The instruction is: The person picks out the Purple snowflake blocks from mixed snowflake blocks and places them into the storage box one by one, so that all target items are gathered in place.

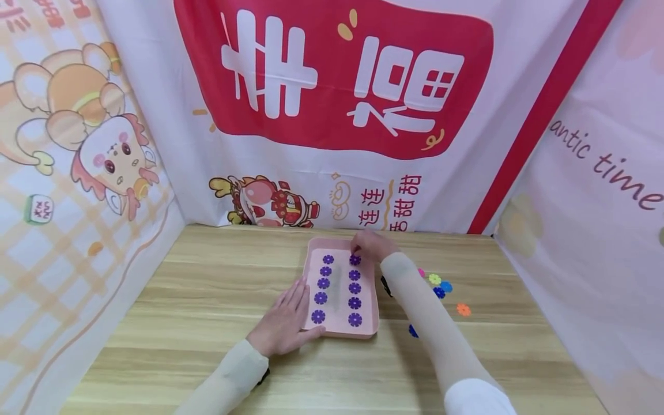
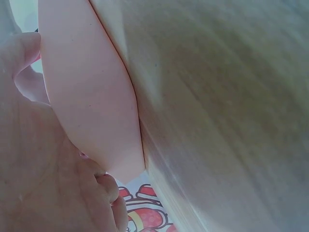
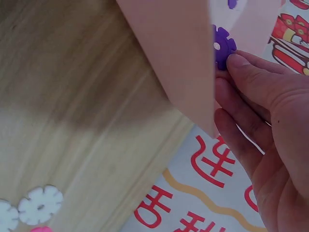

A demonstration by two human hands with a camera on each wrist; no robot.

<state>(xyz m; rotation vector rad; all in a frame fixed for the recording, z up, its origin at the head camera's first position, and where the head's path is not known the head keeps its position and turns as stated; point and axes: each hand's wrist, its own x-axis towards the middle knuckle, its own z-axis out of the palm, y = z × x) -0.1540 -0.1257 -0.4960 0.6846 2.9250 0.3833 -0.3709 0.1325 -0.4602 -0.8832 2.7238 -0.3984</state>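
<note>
A shallow pink tray (image 1: 337, 288) lies on the table with purple snowflake discs standing in two columns, one down each side. At its far right corner, my right hand (image 1: 372, 246) pinches a purple snowflake disc (image 1: 355, 260) between thumb and fingers. The right wrist view shows the thumb (image 3: 246, 67) against that disc's edge, just inside the tray wall (image 3: 183, 63). My left hand (image 1: 284, 323) rests along the tray's left side, its fingers extended and its thumb at the near edge. Seen from the left wrist, the palm lies beside the pink wall (image 2: 91, 87).
Right of the tray, partly behind my right forearm, lie loose discs: orange (image 1: 463, 309), yellow-green (image 1: 434, 279), light blue (image 1: 446, 286) and dark blue (image 1: 439, 292). White discs (image 3: 41, 205) show in the right wrist view. Printed cloths (image 1: 332, 86) stand around the wooden table (image 1: 218, 288).
</note>
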